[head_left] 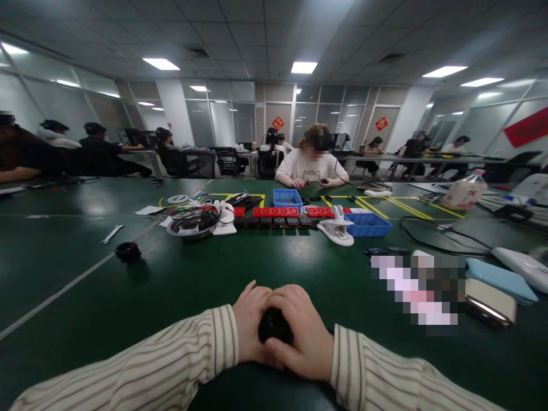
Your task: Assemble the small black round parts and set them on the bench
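Observation:
Near the front of the green table (192, 274), my left hand (250, 319) and my right hand (306, 322) are closed together around a smooth black rounded object (274, 328). Its dark face shows between the hands; the rest is covered, so its exact kind cannot be made out. The right fingers reach over its top, and the right thumb lies along its lower edge. My left fingers are largely behind the right ones. A small black round piece (128, 252) sits apart, ahead and to the left, with a wrench (112, 234) just beyond it.
Across the middle stand a metal bowl (182, 229) of cables, red and black socket-like blocks (275, 212), a white clip stand (337, 228) and blue bins (369, 225). A power bank-like beige item (490, 302) lies right. A person (314, 160) sits opposite, handling small parts.

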`<state>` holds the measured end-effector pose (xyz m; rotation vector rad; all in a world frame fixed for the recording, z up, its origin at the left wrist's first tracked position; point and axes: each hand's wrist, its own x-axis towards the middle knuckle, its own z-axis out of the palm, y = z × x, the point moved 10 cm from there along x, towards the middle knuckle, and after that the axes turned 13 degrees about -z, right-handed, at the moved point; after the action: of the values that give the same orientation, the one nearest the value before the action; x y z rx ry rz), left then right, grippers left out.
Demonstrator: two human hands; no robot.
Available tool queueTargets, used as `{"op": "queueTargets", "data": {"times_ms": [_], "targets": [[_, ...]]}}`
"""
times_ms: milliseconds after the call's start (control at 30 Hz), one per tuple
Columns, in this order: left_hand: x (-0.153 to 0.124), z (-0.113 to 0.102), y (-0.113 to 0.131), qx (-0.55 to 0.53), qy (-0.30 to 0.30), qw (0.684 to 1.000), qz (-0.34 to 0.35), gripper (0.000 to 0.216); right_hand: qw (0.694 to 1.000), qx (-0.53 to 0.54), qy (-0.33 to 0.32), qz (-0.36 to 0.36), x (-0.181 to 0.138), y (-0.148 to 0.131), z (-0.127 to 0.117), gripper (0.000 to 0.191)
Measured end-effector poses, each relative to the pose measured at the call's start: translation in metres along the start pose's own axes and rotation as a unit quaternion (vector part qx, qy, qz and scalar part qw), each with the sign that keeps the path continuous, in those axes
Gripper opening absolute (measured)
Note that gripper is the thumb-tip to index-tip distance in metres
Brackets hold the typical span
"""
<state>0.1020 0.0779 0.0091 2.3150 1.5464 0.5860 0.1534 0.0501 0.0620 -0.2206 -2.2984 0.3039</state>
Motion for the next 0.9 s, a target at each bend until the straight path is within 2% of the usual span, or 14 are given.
{"op": "queueTargets", "data": {"times_ms": [100, 200, 333, 467, 567, 700, 800, 900], "targets": [[-0.001, -0.006, 0.000, 0.022, 0.022, 0.999, -0.027, 0.069, 0.996, -0.047, 0.002, 0.080, -0.006, 0.017, 0.001, 0.044], [-0.001, -0.004, -0.002, 0.028, 0.015, 0.999, -0.036, 0.058, 0.992, -0.070, -0.042, 0.099, -0.008, 0.023, 0.009, 0.033], [0.002, 0.002, -0.007, 0.006, -0.004, 1.000, -0.022, 0.049, 0.997, -0.028, -0.057, 0.035, -0.001, 0.011, 0.011, 0.014], [0.006, 0.009, -0.013, -0.032, -0.040, 0.999, 0.003, 0.042, 0.996, 0.042, -0.057, -0.061, 0.006, -0.009, 0.010, 0.020], [0.007, 0.009, -0.012, -0.038, -0.041, 0.998, 0.027, 0.044, 0.987, 0.070, -0.070, -0.127, 0.007, -0.024, 0.011, 0.021], [0.004, 0.009, -0.008, -0.012, -0.036, 0.999, 0.036, 0.047, 0.984, 0.077, -0.054, -0.153, 0.006, -0.031, 0.006, 0.027], [0.001, 0.008, -0.004, -0.002, -0.029, 0.999, 0.027, 0.062, 0.991, 0.057, -0.032, -0.114, 0.005, -0.022, 0.003, 0.030], [0.001, 0.001, -0.005, -0.010, -0.002, 1.000, 0.000, 0.071, 1.000, 0.010, -0.008, -0.004, 0.001, 0.001, 0.001, 0.039]]}}
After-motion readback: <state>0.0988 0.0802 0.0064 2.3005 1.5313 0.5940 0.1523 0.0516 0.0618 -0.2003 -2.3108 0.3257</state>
